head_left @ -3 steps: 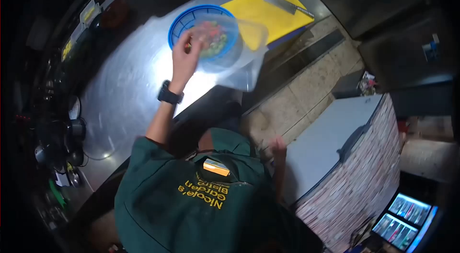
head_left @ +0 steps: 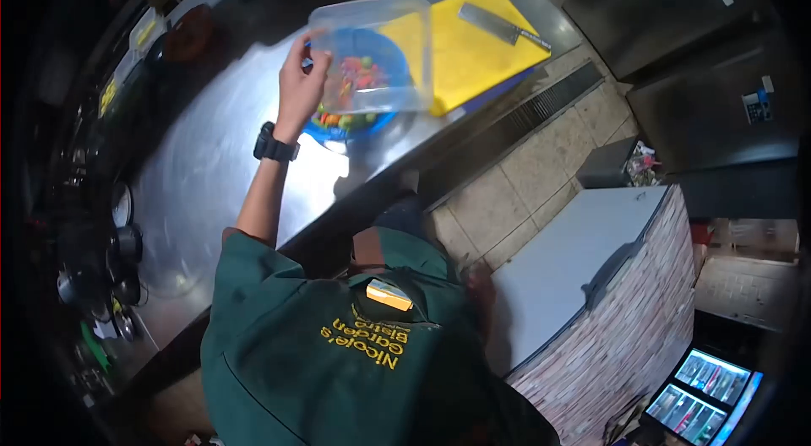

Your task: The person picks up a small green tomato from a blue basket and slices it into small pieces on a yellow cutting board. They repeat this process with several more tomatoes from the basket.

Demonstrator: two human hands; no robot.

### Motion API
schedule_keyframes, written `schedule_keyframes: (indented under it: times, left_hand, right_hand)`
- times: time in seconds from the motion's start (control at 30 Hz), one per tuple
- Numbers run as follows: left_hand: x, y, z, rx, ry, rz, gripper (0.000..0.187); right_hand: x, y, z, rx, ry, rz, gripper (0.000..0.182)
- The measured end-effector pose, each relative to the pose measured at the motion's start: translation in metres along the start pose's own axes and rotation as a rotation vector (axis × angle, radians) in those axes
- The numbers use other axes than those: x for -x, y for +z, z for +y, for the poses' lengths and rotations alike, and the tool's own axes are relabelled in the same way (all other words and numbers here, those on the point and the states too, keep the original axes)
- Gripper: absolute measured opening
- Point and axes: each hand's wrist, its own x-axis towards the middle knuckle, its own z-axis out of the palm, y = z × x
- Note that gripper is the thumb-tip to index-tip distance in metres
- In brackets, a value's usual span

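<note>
My left hand (head_left: 306,78), with a dark watch on its wrist, pinches the left edge of a clear plastic container (head_left: 414,53). The container is above a blue basket (head_left: 384,118) of chopped red and green vegetables (head_left: 334,119), partly seen through the plastic. To the right a knife (head_left: 490,22) lies on a yellow cutting board (head_left: 473,66). My right hand (head_left: 480,285) is low beside my body, dark and blurred; its fingers cannot be made out.
The metal table (head_left: 203,159) runs along the left, with pots (head_left: 127,243) at its far left side. A grey-topped chest (head_left: 566,256) stands to the right of my body. Steel cabinets (head_left: 659,15) are at the upper right, and a lit screen (head_left: 705,387) is at the lower right.
The clear container has shifted up and left and shows more squarely above the basket. My left hand has moved left with it. My right hand has dropped nearer my body.
</note>
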Motion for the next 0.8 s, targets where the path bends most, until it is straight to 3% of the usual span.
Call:
schedule_keyframes:
  times: [0.07,0.13,0.2,0.3,0.4,0.5,0.53,0.6,0.67,0.7,0.73,0.77,0.8]
  left_hand:
    - [-0.089,0.012,-0.032,0.019,0.046,0.041,0.045]
    - [-0.157,0.021,-0.052,-0.018,-0.052,0.070,0.050]
    - [-0.221,0.045,-0.105,0.016,-0.222,0.069,0.055]
    - [-0.290,0.068,-0.156,-0.093,-0.327,0.094,0.057]
    - [-0.331,0.075,-0.231,-0.411,-0.356,0.015,0.070]
    - [-0.321,0.078,-0.218,-0.493,-0.468,-0.046,0.083]
    - [-0.315,0.075,-0.208,-0.496,-0.483,-0.036,0.083]
    - [-0.291,0.064,-0.179,-0.709,-0.238,0.164,0.080]
    - [-0.253,0.045,-0.128,-0.547,-0.150,0.287,0.062]
    - [-0.230,0.036,-0.109,-0.467,-0.103,0.311,0.053]
    - [-0.206,0.031,-0.095,-0.390,-0.054,0.332,0.044]
    - [-0.179,0.026,-0.087,-0.447,-0.151,0.299,0.041]
    - [-0.151,0.025,-0.079,-0.497,-0.259,0.280,0.038]
  right_hand:
    - [-0.006,0.015,-0.031,0.032,0.047,0.121,0.054]
    - [0.000,0.033,-0.081,0.086,0.130,0.251,0.052]
    - [-0.053,0.115,-0.155,0.153,0.205,0.378,0.050]
    - [-0.126,0.069,-0.168,0.212,0.043,0.279,0.047]
    - [-0.180,0.099,-0.244,0.404,0.092,0.444,0.041]
    - [-0.213,0.113,-0.281,0.499,0.038,0.340,0.039]
    - [-0.220,0.124,-0.297,0.697,0.003,0.339,0.036]
    - [-0.235,0.140,-0.325,0.903,-0.022,0.316,0.034]
    - [-0.262,0.151,-0.355,1.065,-0.263,0.281,0.030]
    - [-0.276,0.162,-0.380,1.088,-0.257,0.263,0.033]
    - [-0.309,0.148,-0.380,1.032,-0.449,0.236,0.032]
    - [-0.337,0.151,-0.400,1.109,-0.374,0.271,0.031]
    - [-0.362,0.155,-0.414,0.929,-0.428,0.226,0.032]
